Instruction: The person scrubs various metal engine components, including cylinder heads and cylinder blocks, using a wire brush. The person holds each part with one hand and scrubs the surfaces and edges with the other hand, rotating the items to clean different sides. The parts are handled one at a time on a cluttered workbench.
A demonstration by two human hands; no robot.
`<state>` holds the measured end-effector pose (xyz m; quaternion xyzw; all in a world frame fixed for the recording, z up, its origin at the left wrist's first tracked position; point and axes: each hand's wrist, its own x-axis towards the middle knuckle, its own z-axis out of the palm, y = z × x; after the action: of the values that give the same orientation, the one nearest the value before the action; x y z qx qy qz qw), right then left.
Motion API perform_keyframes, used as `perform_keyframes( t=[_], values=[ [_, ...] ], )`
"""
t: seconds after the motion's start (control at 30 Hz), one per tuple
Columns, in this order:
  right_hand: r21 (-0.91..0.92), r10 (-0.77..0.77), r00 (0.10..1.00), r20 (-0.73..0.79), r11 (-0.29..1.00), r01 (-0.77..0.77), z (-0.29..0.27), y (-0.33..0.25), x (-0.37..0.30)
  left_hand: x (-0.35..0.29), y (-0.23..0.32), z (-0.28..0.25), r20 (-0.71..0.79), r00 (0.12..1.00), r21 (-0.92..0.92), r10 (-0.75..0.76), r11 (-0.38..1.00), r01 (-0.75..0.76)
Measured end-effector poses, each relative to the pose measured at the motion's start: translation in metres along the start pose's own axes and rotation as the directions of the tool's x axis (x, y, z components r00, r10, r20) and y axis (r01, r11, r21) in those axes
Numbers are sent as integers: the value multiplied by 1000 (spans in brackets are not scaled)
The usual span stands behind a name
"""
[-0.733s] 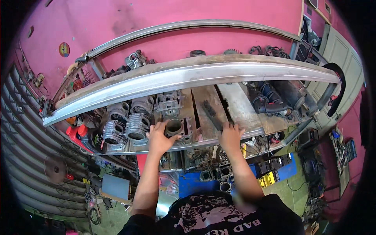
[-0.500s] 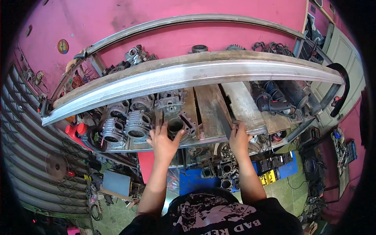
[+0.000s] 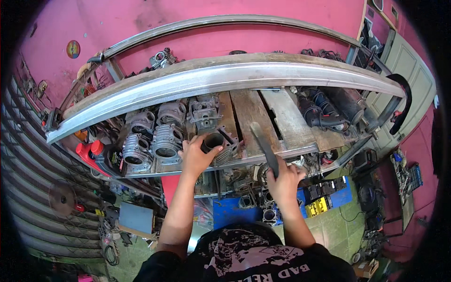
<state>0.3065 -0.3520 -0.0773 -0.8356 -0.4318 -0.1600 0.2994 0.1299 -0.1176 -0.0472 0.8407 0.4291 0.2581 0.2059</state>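
My left hand [image 3: 196, 159] grips an engine cylinder [image 3: 225, 154] at the front edge of the wooden workbench [image 3: 245, 111]. Its round bore faces up, with fingers on the left of the rim and the thumb across the near side. My right hand [image 3: 284, 184] is closed around a long, flat, dark tool [image 3: 266, 146], whose paler rounded end points up and away over the planks. A gap separates the tool from the cylinder. To the left of my left hand stand more finned cylinders [image 3: 166, 144], with a cylinder head [image 3: 205, 112] behind.
A metal rail [image 3: 225, 83] crosses above the bench. Power tools [image 3: 324, 117] lie at its right end; red-capped bottles [image 3: 97, 151] stand at the left. Below the front edge, engine parts [image 3: 268, 215] sit on a blue surface [image 3: 225, 211] near yellow and black boxes [image 3: 317, 207].
My right hand has come down and nearer, and the tool's far end has swung left, so its flat side shows more. My left hand stays on the cylinder; the view has shifted slightly.
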Motion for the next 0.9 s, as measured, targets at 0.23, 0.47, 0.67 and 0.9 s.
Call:
perform_keyframes(
  t=[0.23, 0.47, 0.67, 0.9],
  values=[
    [-32, -317, 948, 40, 948, 318, -34, -74, 16, -2, 0, -7, 8, 1000, 80, 11, 997, -11],
    [-83, -123, 917, 380, 983, 166, 10, -101, 76, -1, 6, -10, 63, 998, 74, -17, 997, 12],
    [-124, -294, 921, 257, 935, 334, -20, -106, 63, 0, 2, -14, 105, 992, 63, -76, 996, 70],
    [-120, -383, 917, 111, 911, 395, -16, -80, 61, 4, 7, -21, 118, 988, 120, -94, 990, 80]
  ],
)
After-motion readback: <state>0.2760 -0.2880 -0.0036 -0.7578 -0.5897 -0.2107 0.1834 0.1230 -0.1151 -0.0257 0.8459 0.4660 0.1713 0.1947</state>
